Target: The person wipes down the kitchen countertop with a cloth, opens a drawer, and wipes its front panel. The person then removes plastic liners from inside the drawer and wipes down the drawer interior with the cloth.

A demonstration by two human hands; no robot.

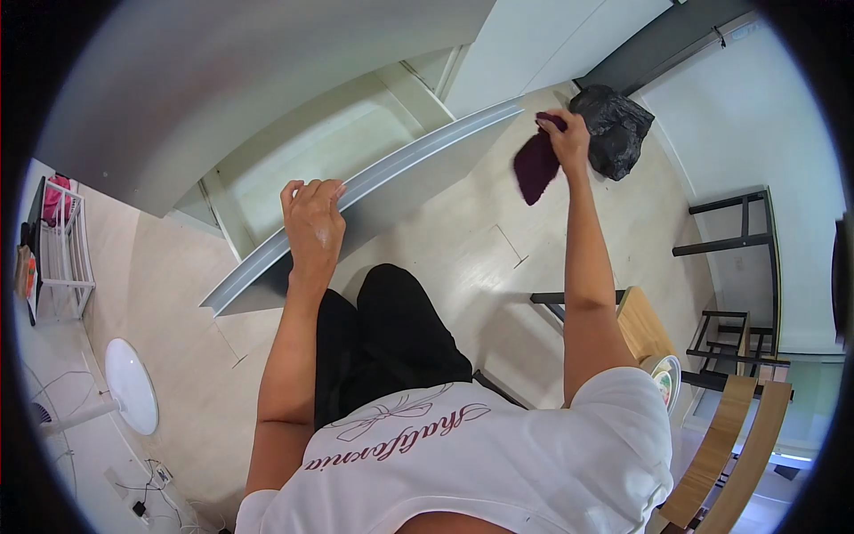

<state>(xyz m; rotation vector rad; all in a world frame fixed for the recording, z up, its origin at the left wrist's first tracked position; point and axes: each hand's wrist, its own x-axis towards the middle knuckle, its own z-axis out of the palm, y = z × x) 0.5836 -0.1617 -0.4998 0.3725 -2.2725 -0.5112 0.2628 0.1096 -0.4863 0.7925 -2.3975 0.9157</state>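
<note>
A wide white drawer (pixel 311 153) with a grey front panel (pixel 418 160) is pulled out of a large grey cabinet or appliance (pixel 240 71). Over the panel's top edge, left of its middle, my left hand (pixel 313 227) has its fingers curled; a whitish smear shows on the back of the hand. My right hand (pixel 567 142) is closed on the upper end of a dark maroon cloth (pixel 536 169), which hangs free beyond the drawer's right end. The inside of the drawer shows only its pale bottom and walls.
Behind my right hand a black plastic bag (pixel 614 129) lies on the pale floor (pixel 445 240). To the right are a wooden-topped stool or chair (pixel 642 322) with a round container (pixel 663 378), and black metal frames (pixel 734 240). A white fan base (pixel 132 387) and a wire rack (pixel 71 254) stand left.
</note>
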